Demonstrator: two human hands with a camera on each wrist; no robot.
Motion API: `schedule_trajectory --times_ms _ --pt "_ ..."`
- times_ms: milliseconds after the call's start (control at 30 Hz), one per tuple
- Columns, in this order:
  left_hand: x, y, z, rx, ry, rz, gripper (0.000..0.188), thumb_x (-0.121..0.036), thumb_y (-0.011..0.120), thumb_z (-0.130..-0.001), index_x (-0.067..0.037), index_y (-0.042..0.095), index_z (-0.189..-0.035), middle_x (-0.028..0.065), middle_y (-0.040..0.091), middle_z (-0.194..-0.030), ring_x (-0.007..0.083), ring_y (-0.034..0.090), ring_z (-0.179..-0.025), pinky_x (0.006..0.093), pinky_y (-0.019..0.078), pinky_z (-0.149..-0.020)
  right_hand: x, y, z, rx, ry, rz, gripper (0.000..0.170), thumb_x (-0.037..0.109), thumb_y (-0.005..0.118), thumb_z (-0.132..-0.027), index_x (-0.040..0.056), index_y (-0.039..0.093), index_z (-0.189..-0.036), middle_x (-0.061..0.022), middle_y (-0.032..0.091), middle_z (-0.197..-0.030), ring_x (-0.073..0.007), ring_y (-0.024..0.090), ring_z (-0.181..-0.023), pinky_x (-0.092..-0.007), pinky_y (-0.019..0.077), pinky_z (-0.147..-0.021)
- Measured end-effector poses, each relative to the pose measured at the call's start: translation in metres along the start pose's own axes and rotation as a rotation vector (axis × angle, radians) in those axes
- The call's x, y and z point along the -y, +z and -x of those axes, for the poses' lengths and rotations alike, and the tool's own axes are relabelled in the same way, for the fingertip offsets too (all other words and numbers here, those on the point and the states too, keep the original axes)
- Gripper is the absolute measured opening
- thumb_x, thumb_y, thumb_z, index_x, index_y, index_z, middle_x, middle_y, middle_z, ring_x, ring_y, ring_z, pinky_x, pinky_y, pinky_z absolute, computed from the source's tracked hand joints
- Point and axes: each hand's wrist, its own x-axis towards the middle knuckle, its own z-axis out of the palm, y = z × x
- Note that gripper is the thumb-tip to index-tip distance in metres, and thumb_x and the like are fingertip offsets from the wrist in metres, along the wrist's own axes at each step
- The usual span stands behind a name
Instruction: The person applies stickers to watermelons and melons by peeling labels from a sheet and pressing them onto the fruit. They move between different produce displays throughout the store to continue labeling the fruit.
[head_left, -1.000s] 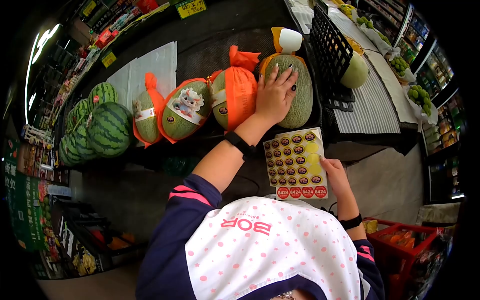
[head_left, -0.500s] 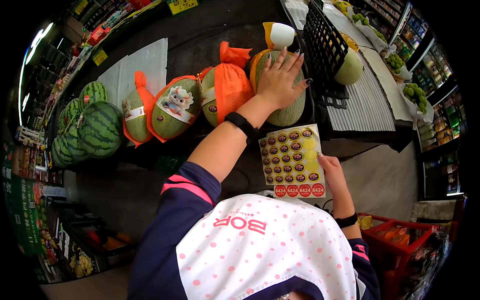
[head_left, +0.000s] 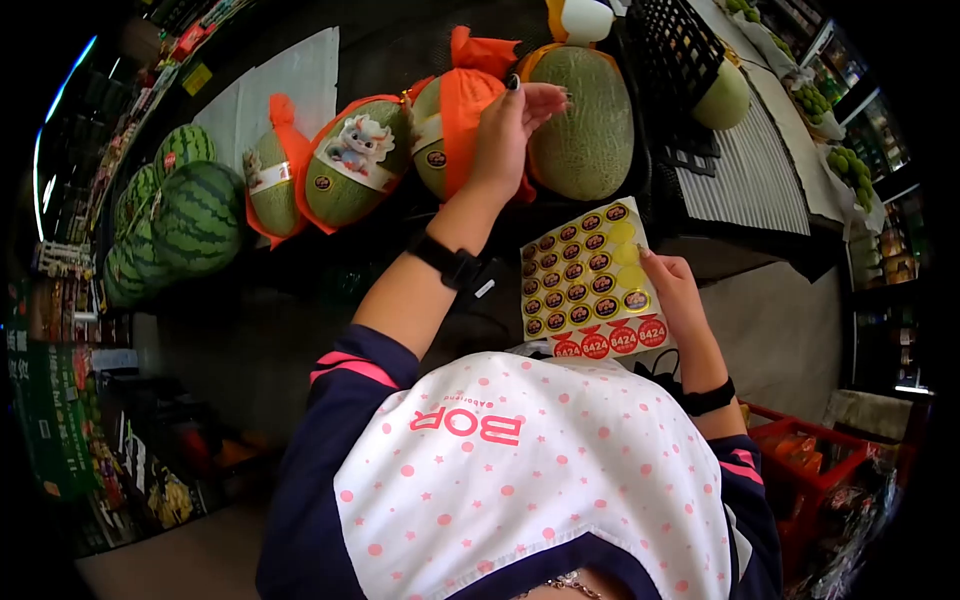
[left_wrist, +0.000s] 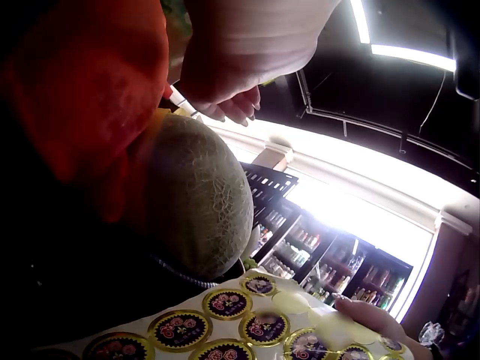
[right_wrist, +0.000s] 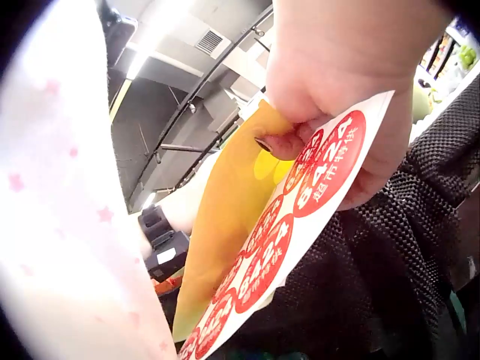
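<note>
Pinching the right edge of a white paper sheet of round, dark, gold-rimmed stickers between thumb and fingers of the right hand. Holding it aslant just off the near edge of the black mesh-topped display stand, with bare yellow circles beside the thumb and a row of round red 8424 stickers along the bottom. Holding the left hand out over the stand's near edge, with fingers loosely extended, close together, and thumb apart from them (hard to tell whether touching fruit or merely near it). Pointing those fingertips toward a large, pale green, netted oval melon, set by the near edge below a white tag. Passing with the same hand in front of a netted melon in bright orange wrap. Farther left along that edge, two more orange-wrapped netted melons, then dark-striped green watermelons toward the near left corner. To the right of the large melon, a black slatted plastic crate.
</note>
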Motion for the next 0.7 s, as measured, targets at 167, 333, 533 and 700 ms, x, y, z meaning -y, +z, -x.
schedule_trajectory --times_ms 167,333,533,700 --pt "0.009 0.012 -0.018 0.032 0.220 -0.087 0.047 -0.035 0.027 -0.095 0.001 0.056 -0.101 0.0130 0.061 -0.103 0.0229 0.057 -0.099 0.0334 0.0385 -0.095 -0.006 0.012 -0.005 0.020 0.025 -0.053 0.036 0.026 0.051 -0.091 -0.0090 0.062 -0.090 -0.0068 0.064 -0.080 -0.0070 0.057 -0.067 -0.0205 0.0444 -0.058" --pt "0.026 0.030 -0.045 0.135 0.690 -1.015 0.046 -0.041 0.031 -0.093 -0.009 0.048 -0.121 0.0079 0.052 -0.121 0.0268 0.045 -0.116 0.0420 0.0268 -0.102 -0.010 0.010 -0.001 -0.005 -0.024 0.021 0.036 0.025 0.051 -0.091 -0.0095 0.062 -0.090 -0.0066 0.064 -0.078 -0.0067 0.056 -0.067 -0.0203 0.0441 -0.058" --pt "0.033 0.037 -0.039 0.141 0.705 -1.515 0.066 -0.053 0.043 -0.083 -0.024 0.024 -0.139 0.0027 0.030 -0.139 0.0268 0.020 -0.132 0.0613 0.0128 -0.100 -0.010 0.001 0.005 -0.049 -0.081 0.010 0.036 0.024 0.050 -0.091 -0.0093 0.062 -0.088 -0.0042 0.063 -0.076 -0.0060 0.054 -0.064 -0.0206 0.0425 -0.056" --pt "0.036 0.021 -0.052 -0.005 0.666 -0.887 0.058 -0.046 0.045 -0.086 -0.008 0.037 -0.129 0.0125 0.043 -0.128 0.0253 0.039 -0.121 0.0423 0.0307 -0.098 -0.010 0.000 0.006 -0.080 -0.105 0.138 0.037 0.028 0.050 -0.091 -0.0058 0.064 -0.085 0.0020 0.056 -0.060 -0.0019 0.044 -0.047 -0.0189 0.0333 -0.041"
